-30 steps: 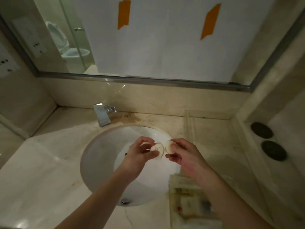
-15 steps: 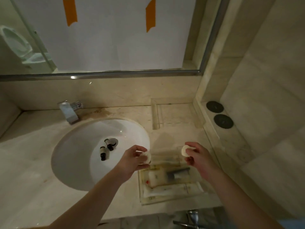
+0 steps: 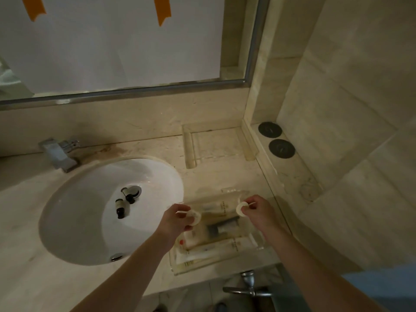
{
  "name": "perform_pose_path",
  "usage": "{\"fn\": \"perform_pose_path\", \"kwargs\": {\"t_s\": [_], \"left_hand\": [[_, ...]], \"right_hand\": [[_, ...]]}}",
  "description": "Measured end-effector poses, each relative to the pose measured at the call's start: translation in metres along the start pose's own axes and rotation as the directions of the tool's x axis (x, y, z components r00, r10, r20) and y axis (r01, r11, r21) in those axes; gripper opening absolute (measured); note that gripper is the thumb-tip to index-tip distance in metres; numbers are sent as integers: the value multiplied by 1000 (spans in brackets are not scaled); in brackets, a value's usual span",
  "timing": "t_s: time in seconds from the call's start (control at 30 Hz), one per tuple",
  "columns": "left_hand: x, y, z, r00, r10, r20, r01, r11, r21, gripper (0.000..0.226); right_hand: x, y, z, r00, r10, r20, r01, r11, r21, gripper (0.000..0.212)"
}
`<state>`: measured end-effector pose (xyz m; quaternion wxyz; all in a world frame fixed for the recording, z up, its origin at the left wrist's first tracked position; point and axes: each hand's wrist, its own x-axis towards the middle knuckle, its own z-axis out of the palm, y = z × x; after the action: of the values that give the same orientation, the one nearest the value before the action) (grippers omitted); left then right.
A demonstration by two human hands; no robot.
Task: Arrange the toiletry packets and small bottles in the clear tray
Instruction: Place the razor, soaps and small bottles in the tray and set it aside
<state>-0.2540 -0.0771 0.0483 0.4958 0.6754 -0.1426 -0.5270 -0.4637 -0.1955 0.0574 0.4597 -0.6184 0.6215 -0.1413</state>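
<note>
The clear tray [image 3: 216, 265] lies on the counter [image 3: 33, 278], nearest the camera, with packets [image 3: 211, 251] inside. Above it, the left hand [image 3: 177, 221] pinches a round white disc [image 3: 195, 217], and the right hand [image 3: 258, 209] pinches another disc [image 3: 240, 208]. Farther left, two small bottles [image 3: 120, 204] lie in the sink [image 3: 67, 221].

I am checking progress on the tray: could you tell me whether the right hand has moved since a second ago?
Yes. The right hand, holding a round white packet, has moved rightward from above the sink to above the clear tray.
</note>
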Motion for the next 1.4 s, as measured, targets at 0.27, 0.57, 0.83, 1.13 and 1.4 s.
{"fn": "perform_pose_path", "kwargs": {"t_s": [0.27, 0.57, 0.83, 1.13, 1.4], "left_hand": [[6, -5, 8, 1000, -22, 9, 22, 1000, -8, 25], [17, -1, 22, 995, -96, 28, 83, 948, 306, 60], [16, -4, 25, 995, -80, -63, 98, 915, 391, 49], [5, 5, -8, 989, 7, -148, -4, 1000, 18, 26], [1, 10, -42, 971, 51, -233, -64, 997, -50, 26]], "right_hand": [[21, -7, 19, 990, -144, 6, 137, 926, -351, 7], [25, 1, 13, 963, -268, 18, 253, 881, -399, 24], [23, 6, 9, 952, -288, 102, 305, 880, -364, 11], [16, -2, 23, 937, -334, 100, 348, 918, -192, 29], [-10, -31, 85, 904, -312, 292, 350, 933, -86, 23]]}}
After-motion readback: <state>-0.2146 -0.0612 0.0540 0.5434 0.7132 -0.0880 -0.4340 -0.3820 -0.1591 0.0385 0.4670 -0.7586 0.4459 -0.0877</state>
